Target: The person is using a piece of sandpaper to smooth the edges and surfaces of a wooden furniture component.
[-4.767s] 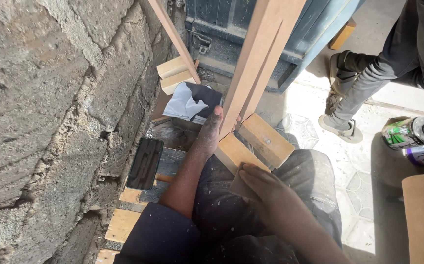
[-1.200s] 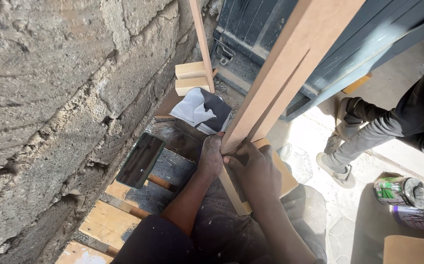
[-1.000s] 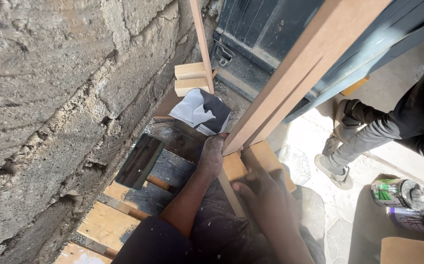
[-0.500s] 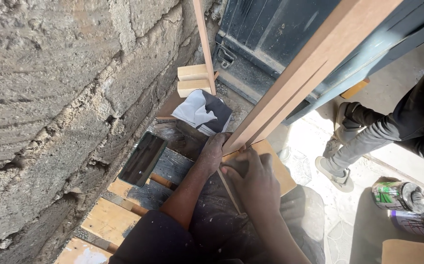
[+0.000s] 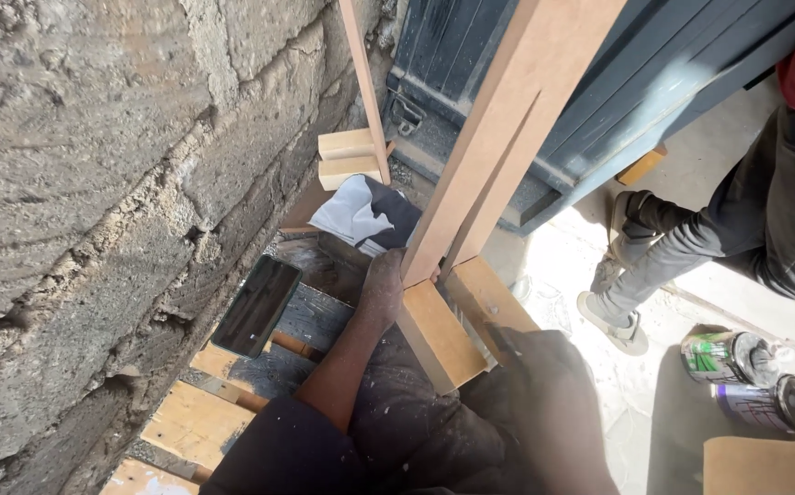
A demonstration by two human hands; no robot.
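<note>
Head view: left hand (image 5: 385,286) grips the upright wooden beam (image 5: 498,137); right hand unseen.

My left arm: bare forearm below a short dark navy sleeve (image 5: 278,449). My dark grey work trousers (image 5: 471,431): dusty, creased, flecked all over with pale paint and sawdust. No gloves, no watch.

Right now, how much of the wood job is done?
The tall grooved board already stands upright, its foot at two wooden blocks. In hand: the left hand presses against the board's foot. No fastening shows between board and blocks, so joining them probably remains, though I can't be sure.
</note>
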